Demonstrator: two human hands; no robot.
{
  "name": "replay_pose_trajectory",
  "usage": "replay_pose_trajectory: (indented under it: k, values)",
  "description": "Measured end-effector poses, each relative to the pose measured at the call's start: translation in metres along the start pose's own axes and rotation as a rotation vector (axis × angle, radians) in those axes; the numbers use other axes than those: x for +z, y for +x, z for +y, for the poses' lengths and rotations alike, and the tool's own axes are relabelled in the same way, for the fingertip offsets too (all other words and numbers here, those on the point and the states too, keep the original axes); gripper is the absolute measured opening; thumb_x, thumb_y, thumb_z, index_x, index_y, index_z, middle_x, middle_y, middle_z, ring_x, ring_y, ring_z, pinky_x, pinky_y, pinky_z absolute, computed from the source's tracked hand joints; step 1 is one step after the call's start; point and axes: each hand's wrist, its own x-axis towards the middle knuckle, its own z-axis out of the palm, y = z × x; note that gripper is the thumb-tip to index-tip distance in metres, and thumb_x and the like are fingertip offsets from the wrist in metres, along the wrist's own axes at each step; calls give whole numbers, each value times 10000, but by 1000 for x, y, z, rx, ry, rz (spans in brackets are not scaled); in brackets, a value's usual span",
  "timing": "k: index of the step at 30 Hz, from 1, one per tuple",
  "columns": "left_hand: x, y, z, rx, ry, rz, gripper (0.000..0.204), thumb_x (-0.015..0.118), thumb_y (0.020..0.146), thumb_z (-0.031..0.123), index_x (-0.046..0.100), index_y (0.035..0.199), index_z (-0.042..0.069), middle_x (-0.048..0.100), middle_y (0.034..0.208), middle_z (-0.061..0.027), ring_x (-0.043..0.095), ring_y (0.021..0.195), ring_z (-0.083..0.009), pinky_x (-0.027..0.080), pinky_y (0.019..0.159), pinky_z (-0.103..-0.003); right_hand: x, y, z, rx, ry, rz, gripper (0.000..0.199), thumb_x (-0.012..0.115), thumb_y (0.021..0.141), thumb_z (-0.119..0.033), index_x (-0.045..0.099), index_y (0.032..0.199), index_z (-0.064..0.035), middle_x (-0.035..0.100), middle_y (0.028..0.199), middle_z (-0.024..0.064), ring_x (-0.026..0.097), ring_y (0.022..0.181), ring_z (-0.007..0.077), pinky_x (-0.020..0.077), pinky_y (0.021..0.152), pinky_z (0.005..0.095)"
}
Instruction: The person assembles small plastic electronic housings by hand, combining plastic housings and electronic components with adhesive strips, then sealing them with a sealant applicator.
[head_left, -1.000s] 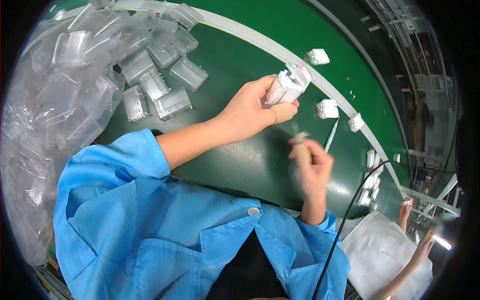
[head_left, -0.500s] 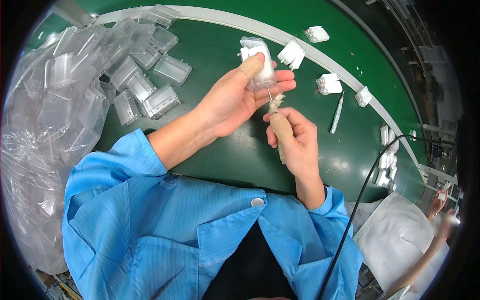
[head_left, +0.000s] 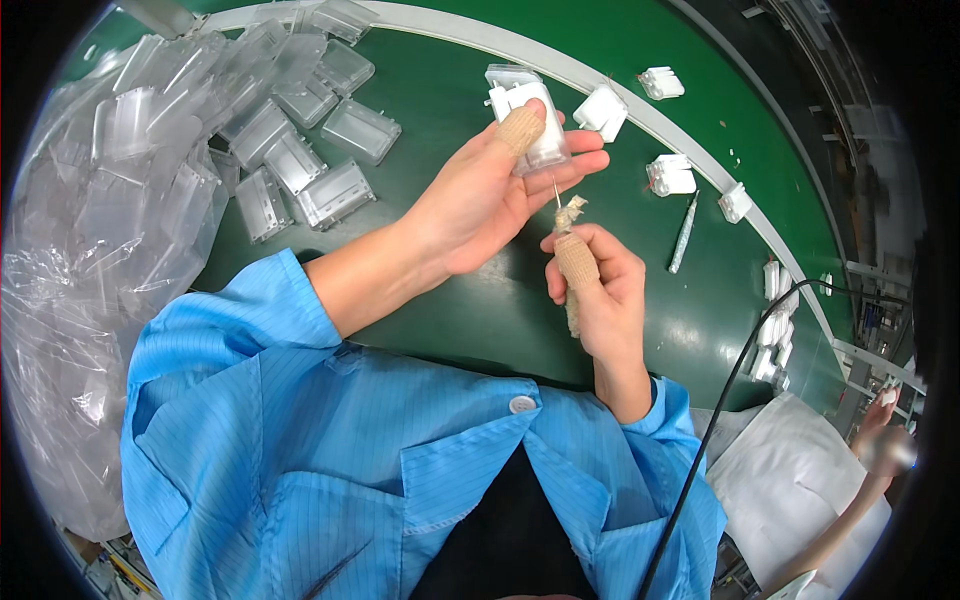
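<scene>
Small clear plastic case (head_left: 540,135) with a white part inside, held up in the left hand (head_left: 480,200) over the green table (head_left: 450,80), thin pin tool (head_left: 557,192) at its lower edge.

Case sits between the bandaged left thumb (head_left: 520,128) on top and the left fingers (head_left: 575,165) curled underneath, gripped shut on it, just above the palm. Right hand (head_left: 595,290) just below the case, fingers closed round a wrapped tool handle, tip pointing up at the case; can't tell if the tip touches. To do this well, judging by the pose: keep the case pinned steady, bring the tip in slow and straight, small wrist moves only. Left of the case: pile of empty clear cases (head_left: 300,170) and a plastic bag (head_left: 90,280). Right of it: loose white parts (head_left: 672,176) and a pen-like stick (head_left: 682,235) on the table.
</scene>
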Motion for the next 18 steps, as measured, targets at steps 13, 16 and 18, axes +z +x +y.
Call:
replay_pose_trajectory:
  k: [13,16,18]
  values:
    - [-1,-5,-15,27,-24,-72,404,436,973,350,363,1272,88,501,1265,-155,469,1220,-253,475,904,-373,20,7,12,-124,212,76,202,506,946,-162,578,930,26,522,625,20,455,548,73,353,507,204]
    - [0,-10,-16,33,16,-76,402,436,972,352,362,1276,99,498,1270,-151,467,1222,-256,489,872,-360,22,7,12,-104,228,87,233,481,957,-185,569,920,27,504,597,31,441,530,93,351,513,219]
    - [1,-11,-15,42,32,-79,404,437,972,353,361,1278,100,499,1270,-147,468,1222,-255,493,861,-354,21,7,14,-113,322,66,186,515,942,-138,583,941,35,533,641,19,455,556,63,353,505,197]
